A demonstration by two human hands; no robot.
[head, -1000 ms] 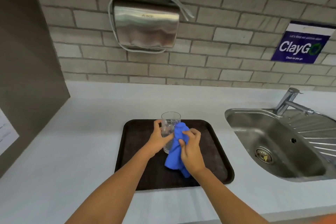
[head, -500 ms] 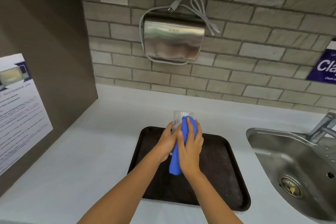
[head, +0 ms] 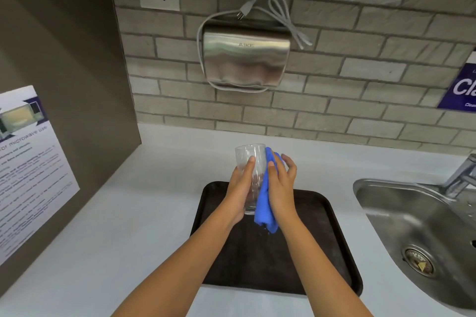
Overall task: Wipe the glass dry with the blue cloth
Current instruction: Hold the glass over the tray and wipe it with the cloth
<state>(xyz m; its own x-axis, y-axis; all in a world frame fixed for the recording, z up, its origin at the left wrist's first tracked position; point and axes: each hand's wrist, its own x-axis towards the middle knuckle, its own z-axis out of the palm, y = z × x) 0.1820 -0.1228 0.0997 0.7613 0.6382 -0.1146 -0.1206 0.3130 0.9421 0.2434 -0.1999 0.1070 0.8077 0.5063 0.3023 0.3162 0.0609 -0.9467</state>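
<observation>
A clear drinking glass [head: 249,156] is held upright above the dark brown tray [head: 322,239]. My left hand [head: 239,188] grips its left side, fingers wrapped around the wall. The blue cloth [head: 264,203] is pressed against the glass's right side by my right hand [head: 280,185], thumb toward the glass and fingers spread over the cloth. The cloth's loose end hangs below the glass's base. The lower part of the glass is partly hidden by my hands and the cloth.
A steel sink [head: 412,226] with a tap [head: 461,175] lies to the right. A metal hand dryer [head: 246,59] with a coiled cord hangs on the brick wall. A dark side panel with a paper notice [head: 28,162] stands at left. White counter [head: 116,213] surrounds the tray.
The glass has been lifted higher over the tray's far edge. My right hand with the cloth has slid up the glass's right side and its fingers have spread. The view has shifted left.
</observation>
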